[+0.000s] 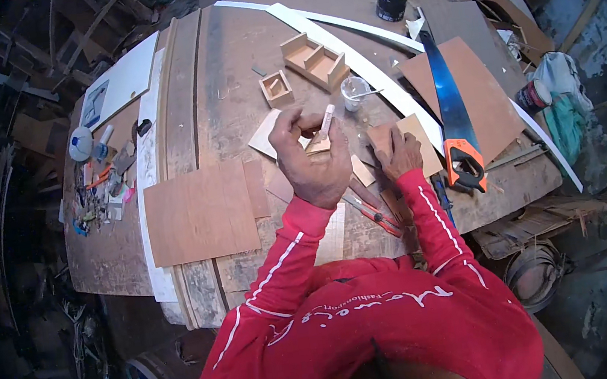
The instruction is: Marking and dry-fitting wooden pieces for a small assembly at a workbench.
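My left hand [313, 165] is raised over the bench with fingers curled, pinching a short pale strip [327, 121] between thumb and forefinger. Behind it lies a thin light wooden panel [264, 137], partly covered. My right hand [401, 153] is closed over a small brown wooden piece [379, 137], beside a light wooden board [419, 141]; its fingertips are partly hidden. Just beyond the hands stands a clear cup [355, 94] with a white stick in it. Farther back are a divided wooden tray [314, 63] and a small open wooden box [276, 88].
A handsaw [452, 107] with an orange handle rests on a brown sheet [484, 84] at the right. Long white strips [364, 68] cross the bench. A dark paint can [392, 1] stands far back. Plywood [200, 213] and small tools lie left; red-handled pliers [376, 216] lie close to me.
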Demonstrator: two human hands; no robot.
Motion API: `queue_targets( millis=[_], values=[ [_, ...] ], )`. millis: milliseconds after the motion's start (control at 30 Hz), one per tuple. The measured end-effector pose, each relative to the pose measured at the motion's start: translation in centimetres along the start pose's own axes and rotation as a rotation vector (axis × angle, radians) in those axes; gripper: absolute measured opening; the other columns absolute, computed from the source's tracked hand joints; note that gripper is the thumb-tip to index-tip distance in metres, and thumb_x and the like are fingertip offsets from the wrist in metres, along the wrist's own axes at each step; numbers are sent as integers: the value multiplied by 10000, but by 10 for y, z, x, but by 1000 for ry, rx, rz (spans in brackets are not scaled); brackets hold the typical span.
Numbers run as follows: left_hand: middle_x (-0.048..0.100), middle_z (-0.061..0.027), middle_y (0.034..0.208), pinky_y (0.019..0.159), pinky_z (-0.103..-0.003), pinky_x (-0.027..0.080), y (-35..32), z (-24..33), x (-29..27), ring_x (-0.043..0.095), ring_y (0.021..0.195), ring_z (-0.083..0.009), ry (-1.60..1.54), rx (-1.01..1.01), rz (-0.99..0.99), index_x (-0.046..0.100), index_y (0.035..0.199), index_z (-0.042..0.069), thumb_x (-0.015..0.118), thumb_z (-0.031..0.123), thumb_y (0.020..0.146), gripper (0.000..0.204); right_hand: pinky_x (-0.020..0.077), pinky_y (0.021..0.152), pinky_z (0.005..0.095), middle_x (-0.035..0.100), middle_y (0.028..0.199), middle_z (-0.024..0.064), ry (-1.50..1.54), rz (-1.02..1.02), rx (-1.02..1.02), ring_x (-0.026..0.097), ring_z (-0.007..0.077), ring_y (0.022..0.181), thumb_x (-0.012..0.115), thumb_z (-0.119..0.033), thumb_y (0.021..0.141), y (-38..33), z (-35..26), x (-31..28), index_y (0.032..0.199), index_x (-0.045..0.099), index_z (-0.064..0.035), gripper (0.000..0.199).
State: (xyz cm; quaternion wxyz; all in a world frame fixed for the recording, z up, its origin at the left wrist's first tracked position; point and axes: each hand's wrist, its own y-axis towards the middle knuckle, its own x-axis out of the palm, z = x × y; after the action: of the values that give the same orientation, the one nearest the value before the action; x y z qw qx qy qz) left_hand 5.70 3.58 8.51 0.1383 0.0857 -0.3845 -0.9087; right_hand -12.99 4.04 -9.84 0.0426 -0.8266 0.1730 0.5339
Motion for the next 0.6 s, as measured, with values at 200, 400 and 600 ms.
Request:
queue_targets(
  millis=[200, 400, 600],
  values=[
    [540, -66, 849, 724, -247, 432, -2, 1, 2, 526, 750, -125, 2, -8, 37, 337, 1178, 4, 671, -66, 721, 570, 392, 865, 498, 414, 1171, 222, -115, -43, -45, 416, 401, 1048, 668, -395, 696, -3, 12, 13, 1318, 383, -102, 744],
    [546, -92, 908, 798, -271, 444, -10, -5, 3, 569, 840, -155, -11, 143, 57, 306, 1197, 6, 699, -78, 696, 643, 367, 908, 523, 397, 1236, 242, -15, 71, -100, 391, 425, 1124, 668, -368, 699, 1, -22, -25, 1306, 411, -83, 718],
    [549, -100, 910, 821, -277, 439, -14, -11, 9, 574, 857, -157, -26, 66, 34, 320, 1194, 11, 691, -89, 705, 622, 370, 958, 440, 428, 1255, 201, 709, 303, -566, 412, 368, 1170, 539, 5, 719, 2, -95, -132, 1252, 528, -120, 547]
  ],
)
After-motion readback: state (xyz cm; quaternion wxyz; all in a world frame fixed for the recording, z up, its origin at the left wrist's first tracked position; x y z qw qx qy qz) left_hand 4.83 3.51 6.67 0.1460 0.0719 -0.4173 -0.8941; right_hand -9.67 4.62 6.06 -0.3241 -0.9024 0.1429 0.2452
